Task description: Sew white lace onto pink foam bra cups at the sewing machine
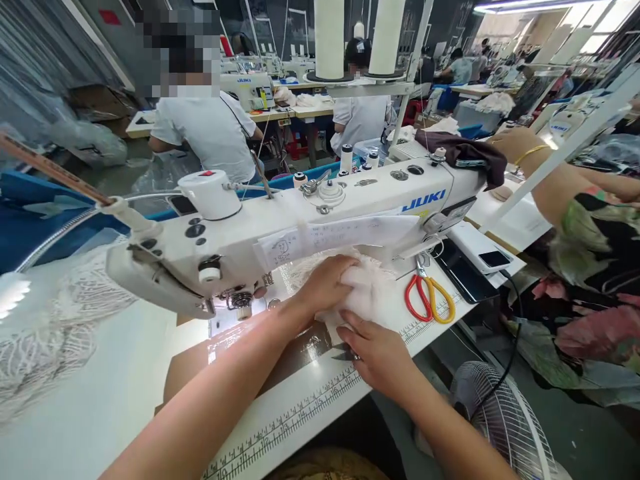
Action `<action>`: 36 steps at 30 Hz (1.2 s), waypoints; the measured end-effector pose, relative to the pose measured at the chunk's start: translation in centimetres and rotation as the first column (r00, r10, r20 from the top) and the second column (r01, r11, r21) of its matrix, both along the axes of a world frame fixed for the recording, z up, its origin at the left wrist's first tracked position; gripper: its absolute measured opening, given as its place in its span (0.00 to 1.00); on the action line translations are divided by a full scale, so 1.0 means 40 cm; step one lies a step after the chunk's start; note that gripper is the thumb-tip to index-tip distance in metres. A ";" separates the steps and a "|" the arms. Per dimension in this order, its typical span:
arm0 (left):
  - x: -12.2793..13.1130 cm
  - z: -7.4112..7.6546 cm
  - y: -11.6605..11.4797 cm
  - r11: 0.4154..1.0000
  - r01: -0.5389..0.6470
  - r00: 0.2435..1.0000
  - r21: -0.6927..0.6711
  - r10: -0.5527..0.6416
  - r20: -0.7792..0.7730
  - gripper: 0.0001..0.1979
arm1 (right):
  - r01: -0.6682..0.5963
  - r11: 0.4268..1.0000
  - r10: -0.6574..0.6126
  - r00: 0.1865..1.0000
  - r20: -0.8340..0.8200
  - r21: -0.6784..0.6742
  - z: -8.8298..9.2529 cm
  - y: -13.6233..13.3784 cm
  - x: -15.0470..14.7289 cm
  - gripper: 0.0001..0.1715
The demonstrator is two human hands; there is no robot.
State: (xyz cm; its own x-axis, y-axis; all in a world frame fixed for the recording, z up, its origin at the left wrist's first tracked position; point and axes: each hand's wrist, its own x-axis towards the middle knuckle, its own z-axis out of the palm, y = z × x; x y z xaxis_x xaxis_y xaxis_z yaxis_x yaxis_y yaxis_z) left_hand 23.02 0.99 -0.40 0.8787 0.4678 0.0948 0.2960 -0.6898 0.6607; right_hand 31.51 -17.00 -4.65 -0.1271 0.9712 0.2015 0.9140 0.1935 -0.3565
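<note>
My left hand (327, 287) is closed on a bunch of thin white fabric (365, 290) under the arm of a white sewing machine (300, 217). Just below it, my right hand (377, 350) has its thumb and fingers bent at the fabric's lower edge. Dark pointed blades of thread snips (345, 353) stick out from under the right hand; their handle is hidden in the palm. More gathered white fabric lies behind my left hand. To the left, the needle area (240, 307) is lit and apart from both hands.
Scissors (430, 300) with red and yellow handles lie right of the fabric, near a dark phone (467, 270). A printed ruler (300, 413) runs along the table's front edge. White lacy fabric (60, 313) lies left. A fan (500, 413) stands below right; a co-worker's arm (535, 167) is beyond.
</note>
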 end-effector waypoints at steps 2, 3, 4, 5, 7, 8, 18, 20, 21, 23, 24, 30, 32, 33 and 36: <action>-0.010 0.001 0.007 0.995 -0.056 0.995 -0.076 0.062 0.078 0.25 | 0.008 1.000 -0.008 1.000 0.003 -0.020 0.001 0.003 0.000 0.30; -0.022 0.005 0.006 0.995 -0.073 0.988 -0.073 0.082 0.129 0.24 | 0.009 1.000 -0.009 1.000 0.000 -0.016 0.001 0.003 0.000 0.30; -0.037 0.011 0.001 0.996 -0.082 0.978 -0.035 0.088 0.191 0.23 | 0.010 1.000 -0.010 1.000 -0.008 -0.007 0.002 0.002 0.000 0.28; -0.057 0.019 -0.009 0.996 -0.080 0.964 0.035 0.068 0.257 0.21 | 0.010 1.000 -0.010 1.000 -0.018 0.003 0.003 0.002 0.001 0.27; -0.110 0.044 -0.046 0.974 -0.061 0.930 0.216 -0.023 0.367 0.18 | 0.000 1.000 0.001 0.999 -0.044 0.019 0.006 0.000 0.001 0.27; -0.142 0.060 -0.071 0.956 -0.037 0.915 0.292 -0.085 0.395 0.17 | -0.004 1.000 0.006 0.999 -0.052 0.026 0.007 -0.001 0.000 0.27; -0.490 0.076 -0.240 0.530 -0.158 0.922 -0.833 0.382 0.068 0.12 | -0.110 0.938 0.045 0.979 0.201 0.329 -0.013 -0.013 -0.015 0.10; -0.538 0.043 -0.242 0.372 -0.173 0.871 -0.912 0.491 0.035 0.15 | -0.083 0.923 0.032 0.990 0.140 0.376 -0.007 -0.013 -0.027 0.09; -0.556 0.030 -0.244 0.328 -0.181 0.846 -0.927 0.532 0.023 0.16 | -0.074 0.921 0.050 0.996 0.071 0.383 0.001 -0.012 -0.041 0.10; -0.579 0.015 -0.250 0.288 -0.185 0.818 -0.940 0.575 0.015 0.17 | -0.071 0.945 0.122 0.982 -0.144 0.320 0.027 -0.002 -0.090 0.13; -0.585 0.012 -0.255 0.286 -0.176 0.815 -0.942 0.579 0.023 0.18 | -0.068 0.967 0.139 0.949 -0.283 0.246 0.044 0.006 -0.125 0.15; -0.613 0.017 -0.283 0.328 -0.065 0.796 -0.943 0.587 0.150 0.23 | -0.368 0.916 0.114 0.624 -0.773 -0.162 0.124 0.098 -0.353 0.10; -0.639 0.016 -0.289 0.321 -0.036 0.775 -0.946 0.607 0.177 0.25 | -0.437 0.871 0.055 0.539 -0.840 -0.224 0.128 0.115 -0.397 0.13; -0.656 0.015 -0.290 0.313 -0.039 0.758 -0.949 0.628 0.176 0.26 | -0.460 0.853 0.003 0.480 -0.877 -0.249 0.126 0.118 -0.412 0.14; -0.724 0.018 -0.273 0.313 -0.179 0.716 -0.933 0.691 0.095 0.26 | -0.519 0.784 -0.230 0.268 -0.936 -0.342 0.108 0.111 -0.424 0.14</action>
State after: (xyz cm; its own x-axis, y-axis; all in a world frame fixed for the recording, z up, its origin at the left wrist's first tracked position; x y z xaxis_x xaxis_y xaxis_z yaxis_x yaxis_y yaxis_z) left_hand -5.93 -9.91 0.32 0.4818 0.8159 -0.3197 -0.1105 0.4185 0.9015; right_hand 14.57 -12.55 -0.34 -0.3743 0.9066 -0.1946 -0.1451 -0.2646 -0.9534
